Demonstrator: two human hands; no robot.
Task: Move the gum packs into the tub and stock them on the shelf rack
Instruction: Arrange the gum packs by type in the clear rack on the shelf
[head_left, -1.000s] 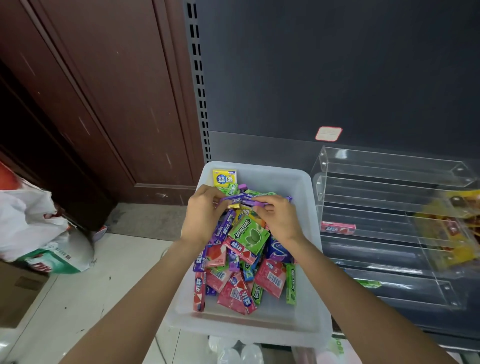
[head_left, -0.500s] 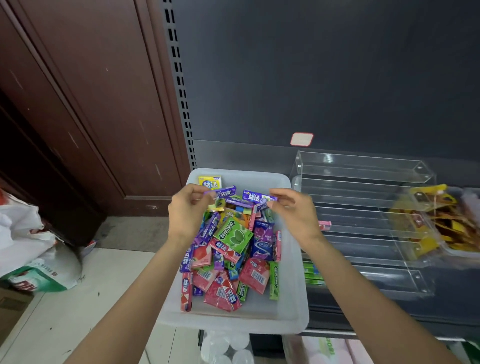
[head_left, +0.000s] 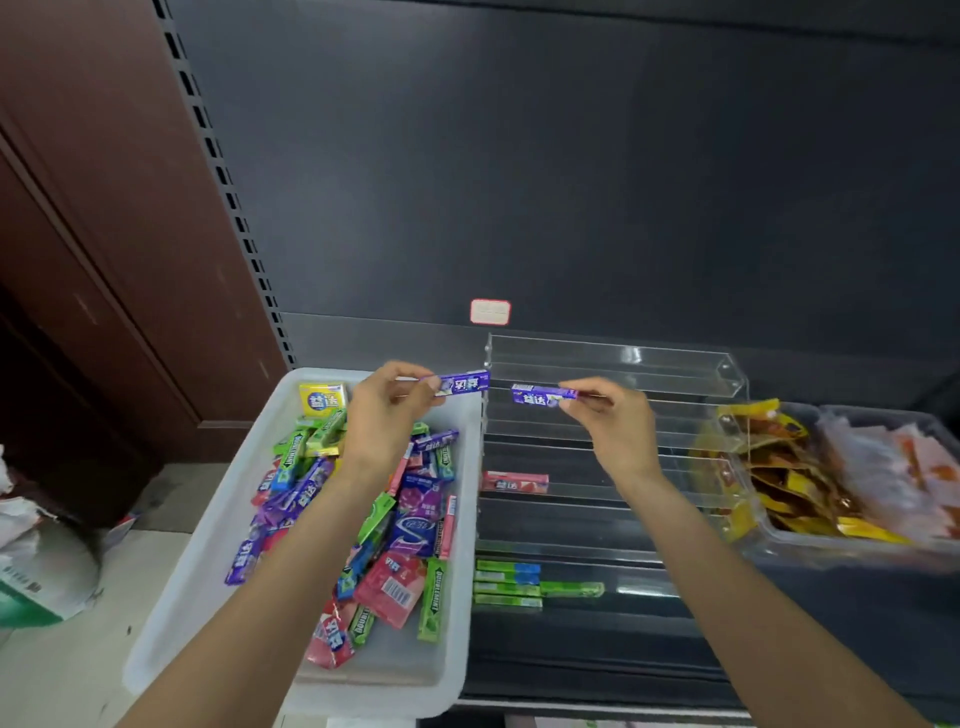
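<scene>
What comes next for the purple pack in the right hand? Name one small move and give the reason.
Probably lower the right hand and lay its purple pack into an upper tier of the clear rack. The pack already hangs over those tiers, which look bare, while red and green packs fill lower ones.

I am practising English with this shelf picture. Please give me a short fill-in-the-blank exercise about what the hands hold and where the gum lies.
1. Each hand, left hand and right hand, pinches one ____ gum stick.
2. The loose gum packs lie in a ____ tub.
3. On the clear rack, one ____ pack lies alone on a middle tier.

Missing words: purple; white; pink
</scene>
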